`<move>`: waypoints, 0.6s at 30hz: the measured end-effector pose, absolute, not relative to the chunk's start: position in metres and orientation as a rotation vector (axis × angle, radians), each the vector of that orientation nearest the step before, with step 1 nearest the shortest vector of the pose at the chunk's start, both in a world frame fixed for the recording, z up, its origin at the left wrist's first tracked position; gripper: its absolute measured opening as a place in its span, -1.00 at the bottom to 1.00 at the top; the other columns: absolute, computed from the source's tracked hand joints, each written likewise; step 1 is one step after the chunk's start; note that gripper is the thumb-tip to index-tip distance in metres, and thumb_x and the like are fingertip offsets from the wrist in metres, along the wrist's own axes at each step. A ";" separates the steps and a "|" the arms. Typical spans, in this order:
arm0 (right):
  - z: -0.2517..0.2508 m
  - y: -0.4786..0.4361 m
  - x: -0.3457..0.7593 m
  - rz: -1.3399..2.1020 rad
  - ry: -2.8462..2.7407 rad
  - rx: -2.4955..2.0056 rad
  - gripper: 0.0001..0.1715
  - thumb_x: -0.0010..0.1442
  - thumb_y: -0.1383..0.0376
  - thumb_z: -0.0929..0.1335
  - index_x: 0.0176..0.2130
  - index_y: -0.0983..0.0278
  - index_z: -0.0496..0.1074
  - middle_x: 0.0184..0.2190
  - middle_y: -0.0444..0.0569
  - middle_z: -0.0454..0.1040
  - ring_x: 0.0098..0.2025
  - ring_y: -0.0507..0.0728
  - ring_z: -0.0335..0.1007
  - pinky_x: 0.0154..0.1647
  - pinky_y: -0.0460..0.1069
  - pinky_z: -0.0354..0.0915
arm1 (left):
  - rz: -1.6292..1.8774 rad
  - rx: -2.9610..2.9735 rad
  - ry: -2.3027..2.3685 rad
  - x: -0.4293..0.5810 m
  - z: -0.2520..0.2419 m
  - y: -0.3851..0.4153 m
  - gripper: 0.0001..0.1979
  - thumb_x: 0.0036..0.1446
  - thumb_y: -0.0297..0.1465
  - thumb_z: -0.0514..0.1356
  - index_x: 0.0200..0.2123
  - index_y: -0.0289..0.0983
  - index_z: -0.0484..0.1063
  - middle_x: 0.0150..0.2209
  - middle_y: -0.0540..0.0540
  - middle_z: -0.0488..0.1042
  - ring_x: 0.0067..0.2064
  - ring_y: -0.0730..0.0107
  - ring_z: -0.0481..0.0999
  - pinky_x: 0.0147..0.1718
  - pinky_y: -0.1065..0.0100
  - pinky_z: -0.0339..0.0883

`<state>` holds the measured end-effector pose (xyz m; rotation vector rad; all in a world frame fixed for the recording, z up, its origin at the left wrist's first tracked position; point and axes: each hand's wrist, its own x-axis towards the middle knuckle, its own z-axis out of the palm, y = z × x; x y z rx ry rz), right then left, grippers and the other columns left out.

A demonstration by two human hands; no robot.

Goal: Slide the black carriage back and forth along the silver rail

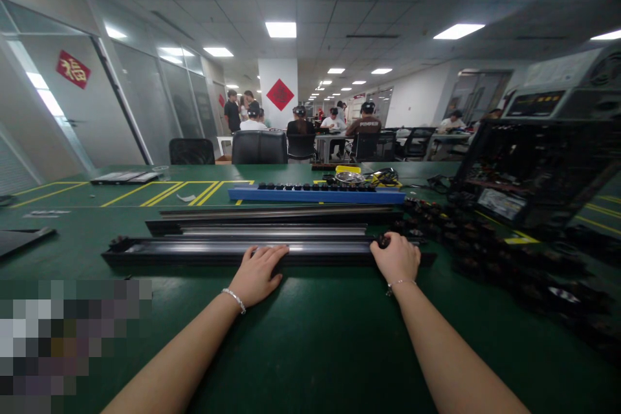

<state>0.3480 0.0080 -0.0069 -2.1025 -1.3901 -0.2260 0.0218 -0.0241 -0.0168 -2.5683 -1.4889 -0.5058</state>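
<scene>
A long black channel-shaped rail with a shiny inner strip lies across the green table in front of me. My left hand rests on its near edge around the middle, fingers stretched out and holding nothing. At the rail's right end, the fingers of my right hand close around a small dark round part, whose details are too dark to make out. Small dark pieces sit at the rail's left end. Just behind lie more long dark rails.
Farther back, a blue rail carries a row of several small black parts. Many dark parts are heaped on the right, near an opened computer case. A yellow container and cables lie at the back. People sit beyond.
</scene>
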 end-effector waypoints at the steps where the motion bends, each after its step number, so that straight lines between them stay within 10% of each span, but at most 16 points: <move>1: -0.007 0.008 0.348 -0.227 -1.384 -2.089 -0.59 -0.02 0.15 0.23 -0.20 0.30 0.39 -0.26 0.07 0.41 -0.15 0.22 0.24 -0.01 0.12 -0.03 | -0.508 -2.568 -1.487 0.022 -0.017 -0.024 -0.39 0.02 -0.37 0.10 0.17 -0.06 0.04 0.16 -0.03 0.25 0.12 0.23 0.22 0.10 0.04 -0.11; 18: -0.012 0.010 0.359 -0.274 -1.247 -2.015 -0.60 -0.05 0.19 0.24 -0.20 0.31 0.37 -0.27 0.08 0.41 -0.16 0.22 0.25 -0.03 0.11 0.01 | -0.516 -2.567 -1.487 0.021 -0.018 -0.023 -0.39 0.01 -0.37 0.10 0.17 -0.06 0.04 0.16 -0.03 0.25 0.12 0.23 0.22 0.10 0.04 -0.11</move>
